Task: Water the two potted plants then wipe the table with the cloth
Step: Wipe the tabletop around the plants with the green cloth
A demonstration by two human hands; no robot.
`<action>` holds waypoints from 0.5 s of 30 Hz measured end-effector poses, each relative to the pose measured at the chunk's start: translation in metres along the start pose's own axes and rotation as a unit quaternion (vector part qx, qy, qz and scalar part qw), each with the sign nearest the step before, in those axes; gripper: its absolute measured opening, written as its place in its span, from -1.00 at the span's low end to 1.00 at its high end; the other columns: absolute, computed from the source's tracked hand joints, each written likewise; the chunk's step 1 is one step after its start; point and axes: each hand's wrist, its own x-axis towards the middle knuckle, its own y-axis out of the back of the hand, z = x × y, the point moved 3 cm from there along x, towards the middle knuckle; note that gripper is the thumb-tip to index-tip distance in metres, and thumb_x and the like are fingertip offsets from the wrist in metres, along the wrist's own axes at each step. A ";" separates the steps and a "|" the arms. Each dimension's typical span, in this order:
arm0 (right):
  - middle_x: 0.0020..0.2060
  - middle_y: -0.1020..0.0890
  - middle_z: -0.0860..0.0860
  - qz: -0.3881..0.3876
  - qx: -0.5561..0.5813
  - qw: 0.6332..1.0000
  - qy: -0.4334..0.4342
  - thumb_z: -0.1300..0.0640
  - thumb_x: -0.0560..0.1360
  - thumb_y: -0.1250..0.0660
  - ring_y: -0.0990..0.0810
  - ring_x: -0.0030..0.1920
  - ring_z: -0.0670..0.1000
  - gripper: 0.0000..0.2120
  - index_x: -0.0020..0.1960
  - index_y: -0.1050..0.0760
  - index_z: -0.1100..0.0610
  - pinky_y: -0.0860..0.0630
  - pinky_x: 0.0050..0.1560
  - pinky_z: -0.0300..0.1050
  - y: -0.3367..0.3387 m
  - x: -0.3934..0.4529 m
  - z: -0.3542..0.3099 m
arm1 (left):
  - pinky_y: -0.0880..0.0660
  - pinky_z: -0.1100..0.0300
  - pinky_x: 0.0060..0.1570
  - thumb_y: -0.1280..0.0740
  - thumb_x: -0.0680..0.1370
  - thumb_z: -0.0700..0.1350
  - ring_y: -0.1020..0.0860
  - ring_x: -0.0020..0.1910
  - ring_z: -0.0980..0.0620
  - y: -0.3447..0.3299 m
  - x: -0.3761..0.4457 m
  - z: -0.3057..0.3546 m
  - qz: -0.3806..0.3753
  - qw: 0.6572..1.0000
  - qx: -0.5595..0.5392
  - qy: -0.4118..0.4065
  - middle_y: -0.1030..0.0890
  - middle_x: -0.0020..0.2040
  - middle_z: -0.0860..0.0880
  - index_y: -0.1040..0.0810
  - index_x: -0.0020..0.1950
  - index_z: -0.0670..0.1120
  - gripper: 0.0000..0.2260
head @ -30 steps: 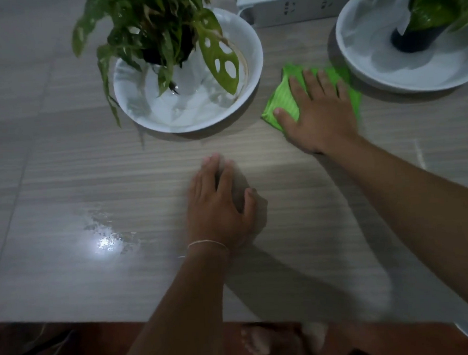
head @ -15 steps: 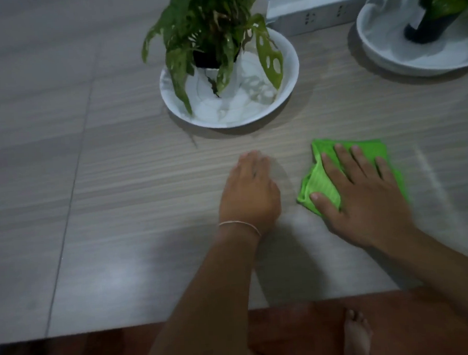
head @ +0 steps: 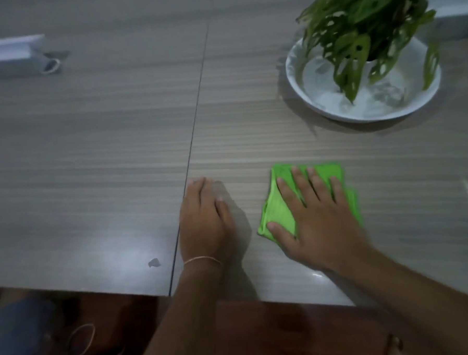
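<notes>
Head view, looking down at a pale wood-grain table (head: 91,157) with a thin seam running from the top middle to its near edge. The person's right hand (head: 319,221) lies flat, fingers straight and spread, pressing a folded green cloth (head: 279,207) against the tabletop near the front edge. It pins the cloth under its palm and does not curl round it. The left hand (head: 205,225) rests flat on the bare table just beside the cloth, fingers straight and together, holding nothing; a thin band circles its wrist.

Further back on the right, a leafy plant (head: 366,26) stands in a white dish (head: 298,73), well apart from the cloth. Only one plant is in view. A white box (head: 7,57) sits at the far left.

The step in hand appears to be the wiping. A small dark spot (head: 154,262) sits left of the seam near the front edge, so the next move likely calls for sliding the cloth leftward across the seam with steady downward pressure.
</notes>
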 end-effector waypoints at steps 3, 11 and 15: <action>0.63 -0.16 0.10 0.008 0.004 1.000 0.007 -0.47 0.49 0.02 -0.13 0.62 0.19 -0.17 0.63 -0.15 -0.04 -0.05 0.55 0.36 0.003 0.057 -0.017 | -0.38 -0.15 0.39 -0.09 0.58 -0.12 -0.41 0.41 -0.30 -0.001 0.002 0.001 0.022 0.999 0.013 -0.036 -0.51 0.34 -0.29 -0.49 0.35 -0.32 -0.56; 0.65 -0.06 0.05 -0.018 0.029 0.999 -0.022 -0.56 0.45 0.13 -0.01 0.64 0.16 -0.11 0.64 -0.01 -0.11 0.05 0.57 0.32 0.010 0.232 -0.044 | -0.21 -0.10 0.50 -0.11 0.54 -0.11 -0.18 0.55 -0.21 -0.003 0.003 0.004 -0.017 0.998 0.053 -0.018 -0.32 0.51 -0.20 -0.30 0.53 -0.13 -0.47; 0.66 -0.03 0.06 -0.021 0.050 0.997 -0.057 -0.56 0.43 0.13 0.01 0.64 0.18 -0.09 0.65 -0.01 -0.10 0.07 0.56 0.35 0.014 0.288 -0.049 | -0.13 -0.05 0.55 -0.05 0.58 -0.06 -0.06 0.60 -0.13 -0.001 0.002 0.007 -0.039 0.998 0.053 -0.017 -0.22 0.57 -0.15 -0.05 0.61 0.01 -0.42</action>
